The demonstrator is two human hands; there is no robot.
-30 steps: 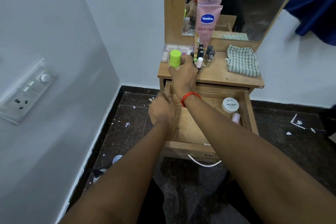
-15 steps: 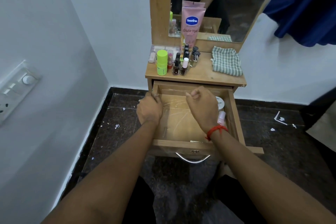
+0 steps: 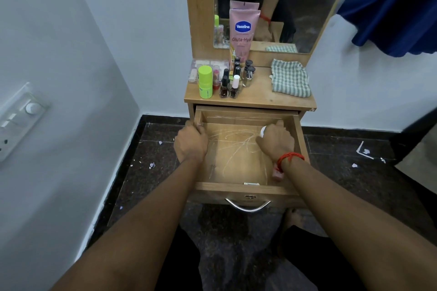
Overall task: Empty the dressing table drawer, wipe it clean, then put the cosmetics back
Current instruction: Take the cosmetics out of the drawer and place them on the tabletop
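The wooden drawer (image 3: 236,190) of the dressing table stands pulled out, its scratched bottom mostly bare. My left hand (image 3: 191,142) grips the drawer's left wall. My right hand (image 3: 275,140) is inside at the right, fingers curled over the white jar (image 3: 263,130), of which only a sliver shows. A small pink bottle (image 3: 277,173) lies under my right wrist. On the tabletop stand a lime green tube (image 3: 205,82), several nail polish bottles (image 3: 229,87), a pink Vaseline tube (image 3: 242,33) and a clear case (image 3: 208,67).
A green checked cloth (image 3: 290,80) lies on the tabletop's right side below the mirror (image 3: 295,2). The metal handle (image 3: 247,206) juts from the drawer front. A blue curtain (image 3: 390,7) hangs at the right and a switch board (image 3: 19,118) on the left wall. Scraps litter the dark floor.
My right hand left the bottles on the tabletop, came down into the drawer and moved right onto the white jar. My left hand stayed on the drawer's left wall.
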